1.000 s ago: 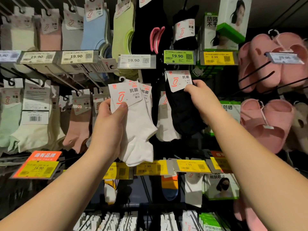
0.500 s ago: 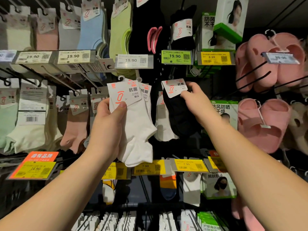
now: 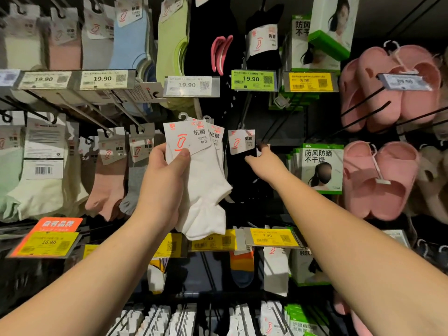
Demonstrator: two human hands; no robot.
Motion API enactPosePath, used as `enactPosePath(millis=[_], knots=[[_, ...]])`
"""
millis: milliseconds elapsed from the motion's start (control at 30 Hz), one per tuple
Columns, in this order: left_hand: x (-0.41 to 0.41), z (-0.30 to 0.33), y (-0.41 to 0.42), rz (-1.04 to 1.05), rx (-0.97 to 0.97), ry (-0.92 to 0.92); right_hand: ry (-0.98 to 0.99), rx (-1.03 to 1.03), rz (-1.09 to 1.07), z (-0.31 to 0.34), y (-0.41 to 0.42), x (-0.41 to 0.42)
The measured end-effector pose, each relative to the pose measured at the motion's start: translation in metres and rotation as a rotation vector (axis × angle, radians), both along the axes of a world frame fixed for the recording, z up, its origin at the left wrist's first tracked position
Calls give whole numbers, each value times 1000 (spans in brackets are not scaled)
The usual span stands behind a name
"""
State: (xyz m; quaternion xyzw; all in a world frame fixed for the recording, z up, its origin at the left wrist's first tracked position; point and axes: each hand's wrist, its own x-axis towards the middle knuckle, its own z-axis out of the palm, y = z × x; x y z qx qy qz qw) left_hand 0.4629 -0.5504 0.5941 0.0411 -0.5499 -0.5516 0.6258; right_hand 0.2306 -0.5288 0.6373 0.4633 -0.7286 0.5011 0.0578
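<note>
Head view: the white socks (image 3: pixel 201 187), two carded pairs stacked together, sit below and to the left of the green tag (image 3: pixel 253 80). The left hand (image 3: pixel 162 185) grips them, thumb pressed on the front card and fingers wrapped behind the cloth. Straight below the green tag hang the black socks (image 3: pixel 238 175), whose white card (image 3: pixel 241 141) faces the camera. The right hand (image 3: pixel 264 163) reaches up to them, fingertips (image 3: pixel 263 147) at the card's right edge and thumb just under it. Dark cloth on a dark backing hides the contact, so I cannot tell whether this hand pinches the pair or only touches it. A dark peg (image 3: pixel 246 110) slants down from beneath the green tag to just above the card. Pink slippers (image 3: pixel 388 93) hang well to the right of the tag. The step in hand looks like sorting or restocking socks, with the black pair being handled at its peg below the green tag. The next move probably calls for lining the card's hook up with the peg tip, then freeing the right hand for the white pairs.
</note>
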Motion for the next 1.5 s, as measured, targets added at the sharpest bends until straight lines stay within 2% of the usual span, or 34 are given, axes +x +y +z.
enactPosePath(millis=[133,233,300,367,500,600,700,833,933,1100,1333,1500], knots=[[-2,1,0,-1,-2,2,100,43,-57,-6,16,4],[-6,2,2,-6,-19,-15,124,-227,14,-10,36,31],[-11,1,5,-2,-34,-27,16,-367,253,-15,50,61],[-16,0,6,-3,-45,-34,-29,-340,410,-18,59,81],[-23,0,9,-4,-64,-36,-96,-300,442,-19,61,90],[-27,0,11,-8,-145,-57,-297,-321,542,-20,61,92],[-31,-1,18,-24,-237,-126,-412,-351,596,-18,62,90],[-32,0,16,60,-198,-138,-529,-409,672,-17,65,79],[-29,0,15,198,-202,-137,-588,-467,666,-15,65,67],[-18,3,17,385,-203,-99,-501,-569,526,-3,59,45],[-12,7,20,409,-198,-68,-247,-557,426,21,56,30],[-11,7,18,391,-206,-47,-234,-566,397,29,50,29]])
